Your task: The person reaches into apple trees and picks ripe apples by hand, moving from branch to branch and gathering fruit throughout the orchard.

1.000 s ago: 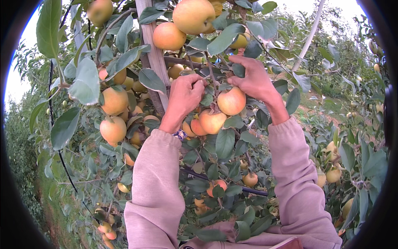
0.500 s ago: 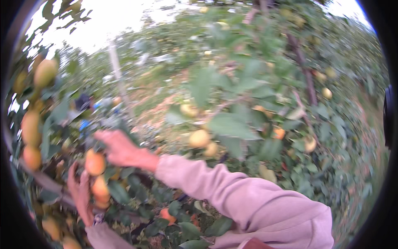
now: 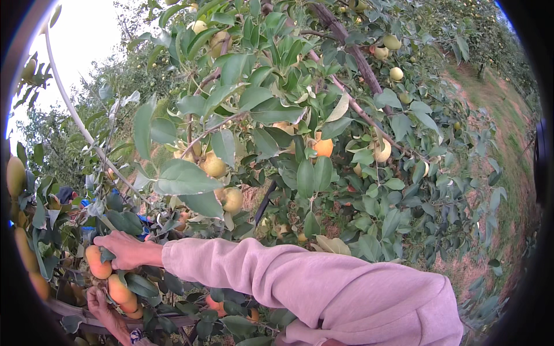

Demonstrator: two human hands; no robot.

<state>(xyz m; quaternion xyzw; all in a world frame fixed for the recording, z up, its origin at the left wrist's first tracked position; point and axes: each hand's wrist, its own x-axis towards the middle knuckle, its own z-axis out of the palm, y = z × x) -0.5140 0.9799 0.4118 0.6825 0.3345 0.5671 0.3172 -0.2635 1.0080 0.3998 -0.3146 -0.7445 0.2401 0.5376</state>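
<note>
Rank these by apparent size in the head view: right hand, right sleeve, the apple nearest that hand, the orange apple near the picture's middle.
1. Right sleeve
2. Right hand
3. Apple nearest that hand
4. Orange apple near the picture's middle; distance may make it look smallest.

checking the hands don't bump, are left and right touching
Apart: the head view shows a gap, with orange apples, between the right hand and left hand.
</note>
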